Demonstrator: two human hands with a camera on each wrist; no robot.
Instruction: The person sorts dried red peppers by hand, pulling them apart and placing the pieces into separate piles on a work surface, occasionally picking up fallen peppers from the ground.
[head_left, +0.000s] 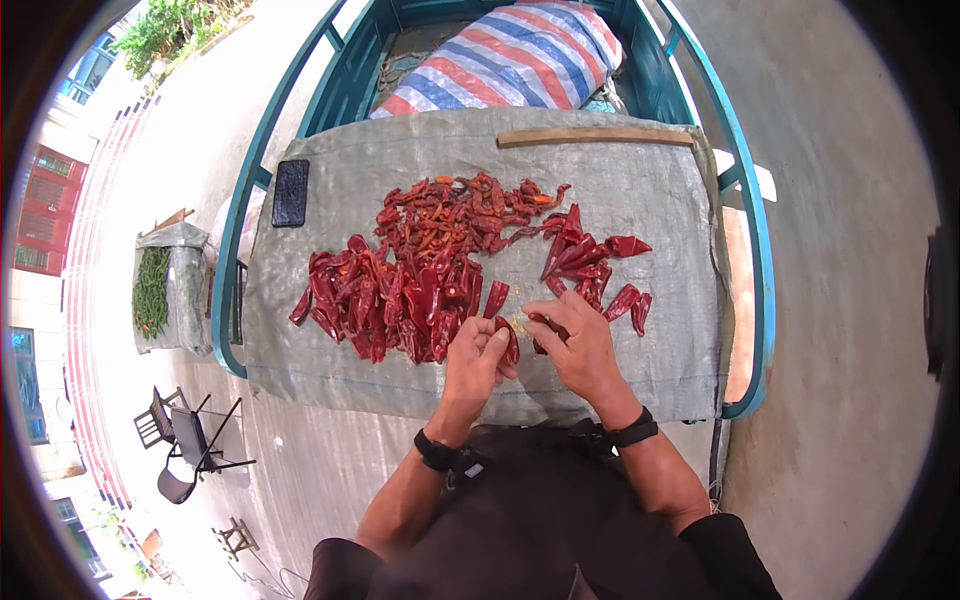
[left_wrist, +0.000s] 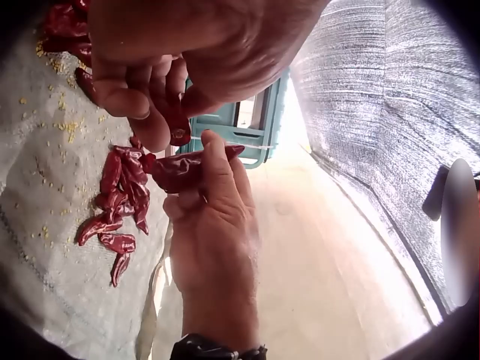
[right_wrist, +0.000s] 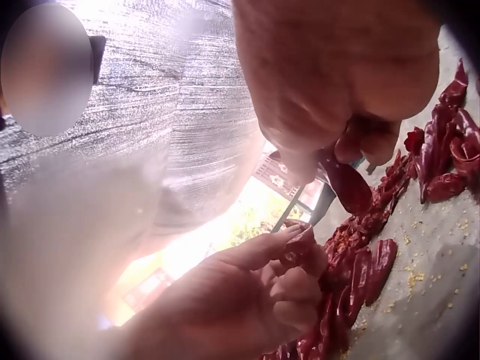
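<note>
Over the near part of the cloth, my left hand [head_left: 472,362] pinches a dried red chili piece [left_wrist: 177,129] between thumb and fingers; its cut, hollow end shows in the right wrist view. Just to the right, my right hand [head_left: 583,348] grips a dark red dried chili [right_wrist: 349,184] by its length, with its end pointing toward the left hand. The two chilies are close together in the left wrist view. A pile of whole-looking red chilies [head_left: 385,300] lies left of the hands, and a smaller group of chilies [head_left: 575,250] lies beyond the right hand.
Shrivelled, split chilies [head_left: 450,215] form a heap farther back. Yellow seeds [left_wrist: 69,127] are scattered on the grey cloth [head_left: 650,370]. A phone [head_left: 290,193] lies at left, a wooden strip [head_left: 595,137] at the back. Blue rails [head_left: 752,220] flank the cart; a striped sack [head_left: 520,60] lies behind.
</note>
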